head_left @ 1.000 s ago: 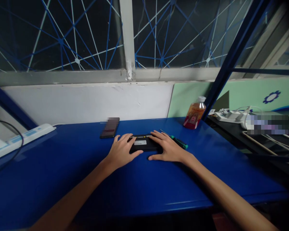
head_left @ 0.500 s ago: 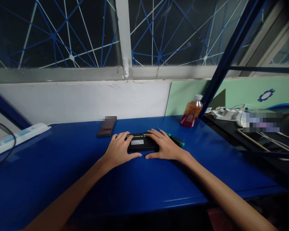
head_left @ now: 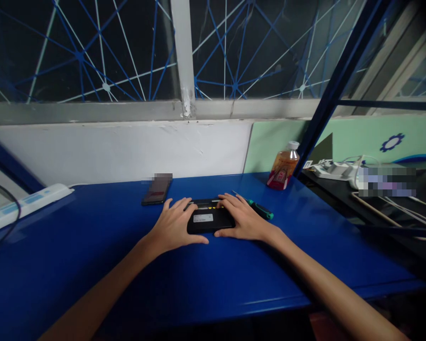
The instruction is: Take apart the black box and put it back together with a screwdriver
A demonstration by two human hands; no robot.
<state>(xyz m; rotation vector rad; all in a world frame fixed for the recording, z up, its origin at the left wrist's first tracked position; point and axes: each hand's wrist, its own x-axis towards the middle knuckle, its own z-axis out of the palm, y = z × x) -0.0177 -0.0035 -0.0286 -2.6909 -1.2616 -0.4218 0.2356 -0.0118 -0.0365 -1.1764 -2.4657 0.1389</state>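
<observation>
A flat black case (head_left: pixel 213 223) with a white label and a row of small yellow marks lies on the blue table between my hands. My left hand (head_left: pixel 173 221) holds its left end, fingers bent over the top and far part, thumb stretched out along the near edge. At the right end, my right hand (head_left: pixel 243 218) holds it likewise, with its thumb by the near right corner. Both ends of the case are partly hidden under my fingers. Just beyond my right hand is a screwdriver (head_left: pixel 261 210) with a green and black handle.
A dark phone (head_left: pixel 157 190) lies beyond my left hand. Toward the back right stands a drink bottle (head_left: pixel 282 168) with a white cap. A white power strip (head_left: pixel 31 201) is at the left. Cables and another power strip (head_left: pixel 335 169) lie on a black surface at the right.
The case's labelled part has come nearer to me, and more of its far strip shows behind the yellow marks. My hands stay at its two ends.
</observation>
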